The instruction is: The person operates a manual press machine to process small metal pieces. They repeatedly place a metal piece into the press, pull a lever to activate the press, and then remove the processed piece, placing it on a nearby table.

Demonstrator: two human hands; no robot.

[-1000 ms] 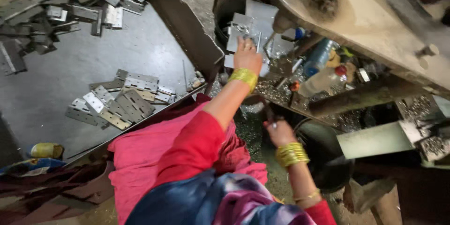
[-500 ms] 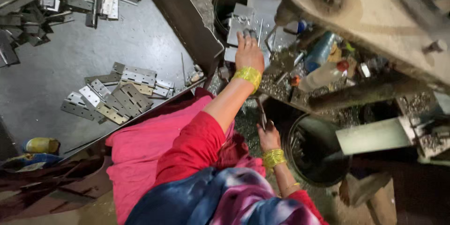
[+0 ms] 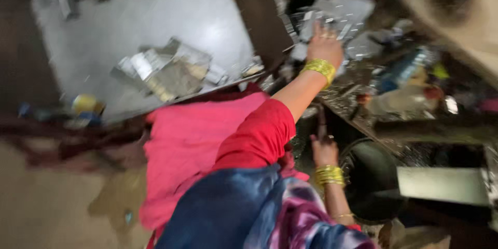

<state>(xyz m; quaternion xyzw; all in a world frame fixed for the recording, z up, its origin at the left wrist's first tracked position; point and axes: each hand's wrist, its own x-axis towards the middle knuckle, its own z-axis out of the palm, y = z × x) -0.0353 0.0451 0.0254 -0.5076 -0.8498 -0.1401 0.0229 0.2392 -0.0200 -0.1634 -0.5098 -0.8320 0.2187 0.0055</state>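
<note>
Over blurred metal plates [image 3: 332, 13] rests left hand [image 3: 324, 44]; right hand [image 3: 324, 150] grips rod [image 3: 321, 124].

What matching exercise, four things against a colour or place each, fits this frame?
Things:
1. left hand
2. right hand
3. stack of flat metal pieces
4. round dark tub

Places or states:
A. lying on the grey tray, upper left
B. lower right, beside the bangled wrist
C. stretched forward over the pile of metal plates
D. low by the tub, gripping a thin dark tool

Pairs: 1-C, 2-D, 3-A, 4-B
</note>
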